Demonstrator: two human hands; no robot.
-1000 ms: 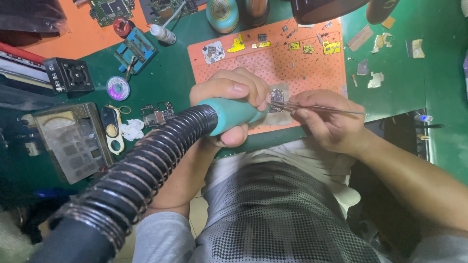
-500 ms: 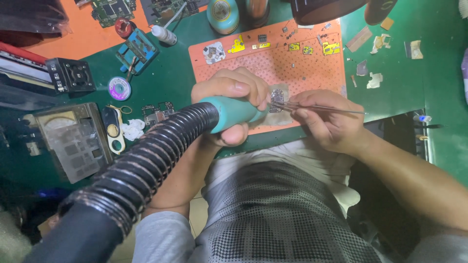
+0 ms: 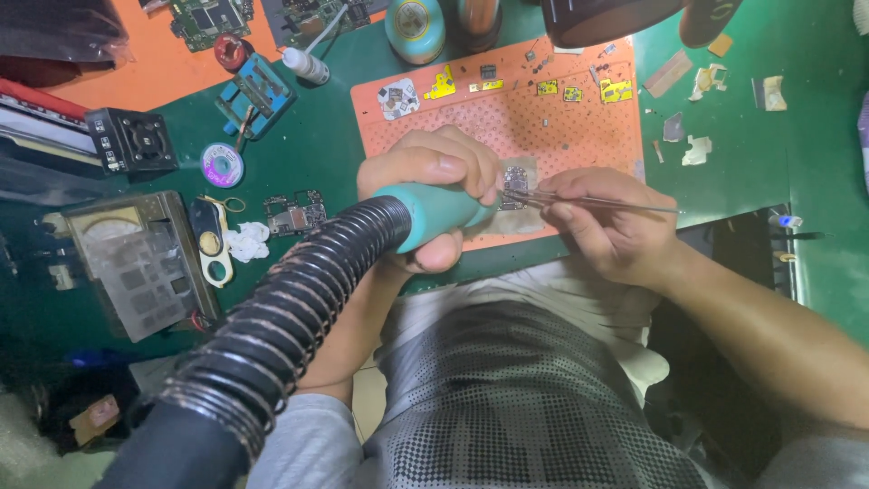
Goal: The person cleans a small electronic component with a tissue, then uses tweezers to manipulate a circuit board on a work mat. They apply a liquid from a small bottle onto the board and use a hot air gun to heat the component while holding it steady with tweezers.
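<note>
My left hand (image 3: 433,172) grips a teal hot-air handle (image 3: 434,214) with a thick black ribbed hose (image 3: 281,326) trailing toward the lower left. Its nozzle end points at a small circuit board (image 3: 516,186) lying on the orange perforated mat (image 3: 561,127). My right hand (image 3: 611,222) holds thin metal tweezers (image 3: 588,201), their tips resting on that small board. Both hands sit close together at the mat's front edge.
Small yellow and dark parts (image 3: 543,88) line the mat's back edge. On the green bench lie a solder wick spool (image 3: 222,165), a blue board holder (image 3: 258,93), a black fan block (image 3: 134,140), another circuit board (image 3: 296,213), a grey stencil case (image 3: 140,263) and scraps (image 3: 697,149).
</note>
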